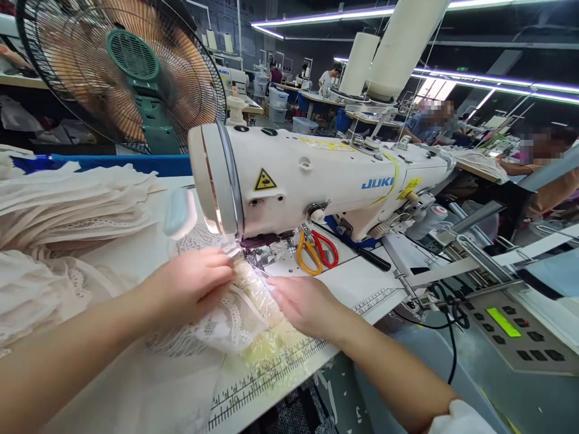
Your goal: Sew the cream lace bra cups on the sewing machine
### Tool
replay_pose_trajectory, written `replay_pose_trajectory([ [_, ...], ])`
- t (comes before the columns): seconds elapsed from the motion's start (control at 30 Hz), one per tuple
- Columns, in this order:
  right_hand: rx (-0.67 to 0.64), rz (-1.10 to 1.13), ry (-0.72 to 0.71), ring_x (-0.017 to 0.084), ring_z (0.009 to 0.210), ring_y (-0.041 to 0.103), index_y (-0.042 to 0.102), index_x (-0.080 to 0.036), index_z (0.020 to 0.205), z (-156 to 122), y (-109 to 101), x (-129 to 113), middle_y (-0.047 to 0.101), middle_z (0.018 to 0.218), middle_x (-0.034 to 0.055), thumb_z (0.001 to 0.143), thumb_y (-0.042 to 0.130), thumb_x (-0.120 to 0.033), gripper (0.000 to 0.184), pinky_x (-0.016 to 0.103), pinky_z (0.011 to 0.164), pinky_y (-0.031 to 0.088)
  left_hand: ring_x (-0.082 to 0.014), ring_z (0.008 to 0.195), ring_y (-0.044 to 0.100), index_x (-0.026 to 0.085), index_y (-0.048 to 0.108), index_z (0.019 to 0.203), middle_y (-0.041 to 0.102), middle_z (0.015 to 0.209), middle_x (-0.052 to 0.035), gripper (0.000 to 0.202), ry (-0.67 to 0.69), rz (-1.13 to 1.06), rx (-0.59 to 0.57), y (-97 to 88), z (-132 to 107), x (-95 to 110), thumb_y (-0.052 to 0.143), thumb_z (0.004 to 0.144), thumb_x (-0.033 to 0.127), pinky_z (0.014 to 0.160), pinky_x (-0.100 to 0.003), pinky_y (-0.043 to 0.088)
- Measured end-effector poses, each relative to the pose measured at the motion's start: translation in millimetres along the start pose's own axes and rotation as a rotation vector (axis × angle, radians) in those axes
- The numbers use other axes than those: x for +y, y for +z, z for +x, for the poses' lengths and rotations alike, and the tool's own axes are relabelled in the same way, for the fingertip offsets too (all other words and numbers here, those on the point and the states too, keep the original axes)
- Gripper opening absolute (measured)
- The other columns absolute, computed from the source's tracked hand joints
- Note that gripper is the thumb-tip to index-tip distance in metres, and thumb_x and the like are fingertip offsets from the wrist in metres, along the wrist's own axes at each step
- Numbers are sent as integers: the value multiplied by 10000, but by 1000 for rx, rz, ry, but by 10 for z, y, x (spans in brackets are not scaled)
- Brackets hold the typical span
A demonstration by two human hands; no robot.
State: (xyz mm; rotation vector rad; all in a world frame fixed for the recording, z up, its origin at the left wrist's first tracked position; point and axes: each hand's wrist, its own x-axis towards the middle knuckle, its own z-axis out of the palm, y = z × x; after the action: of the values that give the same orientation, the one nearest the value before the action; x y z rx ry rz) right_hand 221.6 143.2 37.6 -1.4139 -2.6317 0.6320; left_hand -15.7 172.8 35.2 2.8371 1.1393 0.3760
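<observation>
A white sewing machine [280, 175] stands across the table, its needle area in front of my hands. Cream lace fabric [226, 322] lies under and below the needle end. My left hand [194, 283] is on this fabric just left of the needle, fingers closed together on its edge. On the other side, my right hand [303, 304] has its thumb and fingers pinched at the fabric's right edge. Between the hands a shiny clear strip [257, 289] runs toward the needle. The needle itself is hidden.
Scissors with red and orange handles [316, 250] lie by the machine's base. A heap of cream fabric pieces [67, 211] covers the left side. A large fan [131, 66] stands behind. A control panel [520, 328] is at right. Printed rulers [271, 367] line the table edge.
</observation>
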Motion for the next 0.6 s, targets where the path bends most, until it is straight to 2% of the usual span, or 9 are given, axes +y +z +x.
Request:
replay_pose_trajectory([
  [0.07, 140, 189, 43, 191, 819, 621, 609, -147, 1179, -147, 115, 45, 681, 843, 68, 973, 337, -281, 367, 300, 746, 451, -215, 801, 581, 213, 673, 859, 646, 823, -57, 146, 28, -13, -112, 55, -20, 49, 536, 808, 217, 708, -329, 453],
  [0.13, 259, 342, 84, 181, 766, 606, 579, -131, 1231, -298, 258, 44, 657, 798, 57, 969, 337, -314, 401, 297, 725, 464, -218, 786, 588, 209, 658, 832, 646, 813, -57, 138, -5, -37, -192, 98, -13, 52, 563, 734, 193, 686, -323, 451],
  [0.23, 320, 425, -3, 193, 832, 604, 405, -137, 1423, -453, 459, -73, 661, 982, 98, 951, 383, -382, 532, 324, 756, 492, -172, 654, 546, 199, 554, 687, 586, 687, -26, 147, -130, -265, -109, 104, 25, -9, 463, 787, 257, 598, -280, 428],
  [0.3, 266, 380, -135, 227, 974, 596, 311, -166, 1487, -452, 538, -220, 616, 1176, 137, 929, 435, -427, 628, 370, 836, 494, -136, 559, 469, 204, 487, 663, 499, 603, 13, 246, -245, -484, -5, 75, 49, -53, 439, 824, 382, 522, -250, 386],
  [0.33, 223, 341, -185, 245, 1024, 585, 314, -170, 1488, -415, 555, -302, 596, 1219, 148, 916, 465, -444, 652, 390, 866, 487, -123, 528, 430, 207, 460, 661, 454, 576, 30, 294, -314, -570, 35, 59, 56, -68, 436, 830, 447, 493, -241, 361],
  [0.4, 135, 265, -213, 259, 1019, 591, 449, -144, 1402, -285, 552, -448, 626, 1147, 147, 895, 517, -433, 587, 389, 870, 483, -113, 509, 392, 213, 426, 676, 409, 566, 43, 341, -447, -609, 74, 32, 55, -77, 404, 832, 515, 470, -235, 331],
  [0.47, 98, 216, -147, 236, 931, 613, 624, -122, 1172, -135, 522, -531, 669, 988, 122, 896, 536, -369, 380, 342, 827, 480, -126, 540, 419, 214, 412, 695, 420, 587, 30, 322, -538, -443, 69, 28, 23, -58, 348, 835, 497, 500, -245, 351],
  [0.53, 130, 186, -48, 206, 863, 620, 682, -138, 931, -29, 492, -536, 684, 877, 94, 903, 535, -309, 227, 297, 775, 463, -157, 607, 478, 200, 462, 747, 484, 643, -1, 265, -574, -238, 30, 46, -40, -7, 339, 825, 422, 560, -268, 377],
  [0.6, 174, 164, 27, 186, 826, 620, 679, -154, 826, 5, 474, -478, 694, 847, 76, 899, 543, -275, 196, 275, 731, 444, -188, 670, 523, 179, 559, 901, 557, 737, -35, 276, -585, -140, -1, 72, -109, 78, 343, 816, 327, 591, -288, 370],
])
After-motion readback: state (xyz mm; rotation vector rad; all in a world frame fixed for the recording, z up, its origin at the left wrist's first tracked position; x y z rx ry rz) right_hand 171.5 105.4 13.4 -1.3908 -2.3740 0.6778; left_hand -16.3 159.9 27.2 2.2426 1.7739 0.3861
